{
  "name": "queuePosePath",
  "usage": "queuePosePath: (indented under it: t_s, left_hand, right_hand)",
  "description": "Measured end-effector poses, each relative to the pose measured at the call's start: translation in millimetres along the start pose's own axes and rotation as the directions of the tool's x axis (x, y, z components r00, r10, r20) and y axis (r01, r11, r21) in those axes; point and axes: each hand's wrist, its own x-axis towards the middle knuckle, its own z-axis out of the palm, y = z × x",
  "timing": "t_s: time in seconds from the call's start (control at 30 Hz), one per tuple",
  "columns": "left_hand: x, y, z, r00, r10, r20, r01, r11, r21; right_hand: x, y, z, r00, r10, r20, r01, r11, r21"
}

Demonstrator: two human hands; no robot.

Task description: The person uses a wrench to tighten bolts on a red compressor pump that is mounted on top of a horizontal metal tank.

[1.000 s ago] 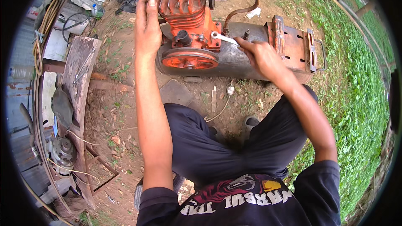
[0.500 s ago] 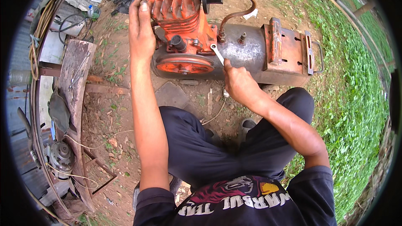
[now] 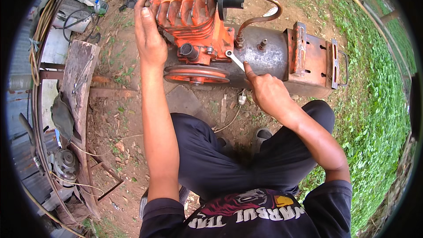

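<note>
The person sits on the dirt ground (image 3: 132, 119) with a big old machine right in front of their knees. It has an orange pump (image 3: 194, 17) with ribs on top, and this sits on a grey metal tank (image 3: 264, 57) that lies on its side. It looks very heavy and hard, all thick metal, so I think it would not budge with a small push. The left hand (image 3: 150, 35) lies flat and open against the left side of the orange pump, with fingers stretched up; it presses on it but does not wrap around anything. The right hand (image 3: 264, 90) is closed around the lower end of a small silver wrench (image 3: 234, 59). The wrench is thin, stiff and light, and its smooth metal could slip in the fingers, so the end of the handle seems the best place to hold it. Its ring end sits at the foot of the pump, just above the orange wheel (image 3: 196, 74). A bent copper pipe (image 3: 264, 13) runs from the black part on top down to the tank; it looks easy to bend, so not a good thing to grab. Green grass (image 3: 374, 105) grows along the right edge of the ground.
</note>
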Motion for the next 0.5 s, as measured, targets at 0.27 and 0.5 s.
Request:
queuePosePath:
  t_s: [0.27,0.5]
  left_hand:
    - [-1,-6,6,0.999,0.039,-0.025,-0.039,0.999,-0.023]
    - [1,-2,5,0.998,0.036,-0.046,-0.034,0.998,0.057]
  right_hand:
    - [3,6,9,1.0,-0.009,-0.003,0.009,0.996,-0.089]
    - [37,50,-18,0.988,-0.059,-0.142,0.056,0.998,-0.026]
